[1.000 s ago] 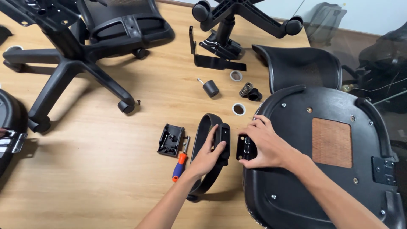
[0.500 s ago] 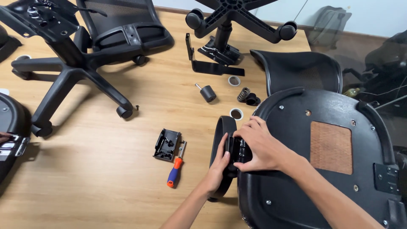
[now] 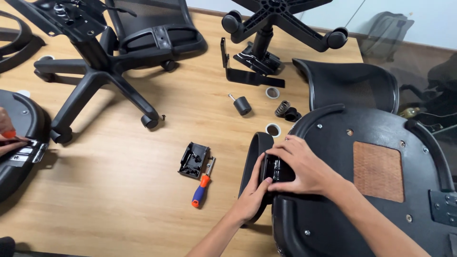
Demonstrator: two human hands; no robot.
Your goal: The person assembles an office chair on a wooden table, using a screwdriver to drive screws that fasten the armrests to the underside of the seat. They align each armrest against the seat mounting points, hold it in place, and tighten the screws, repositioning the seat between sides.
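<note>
An upturned black chair seat (image 3: pixel 371 200) with a brown square patch lies at the right. A curved black armrest (image 3: pixel 253 157) stands against its left edge. My left hand (image 3: pixel 254 192) grips the armrest's lower part from the left. My right hand (image 3: pixel 302 166) presses over the armrest's black bracket (image 3: pixel 271 169), fingers curled around it, where it meets the seat. An orange and blue screwdriver (image 3: pixel 202 183) and a small black plastic bracket (image 3: pixel 193 159) lie just left of the armrest.
Another person's hand (image 3: pixel 7 135) works on a second seat (image 3: pixel 19 143) at the left edge. Behind are a star base with castors (image 3: pixel 95 81), an upturned base (image 3: pixel 281 24), a mesh backrest (image 3: pixel 352 85), a black knob (image 3: pixel 242 104), a spring (image 3: pixel 283 108) and washers (image 3: pixel 273 92).
The armrest has been brought right, against the seat's edge. Both of my hands have closed in on its bracket. The camera has shifted slightly.
</note>
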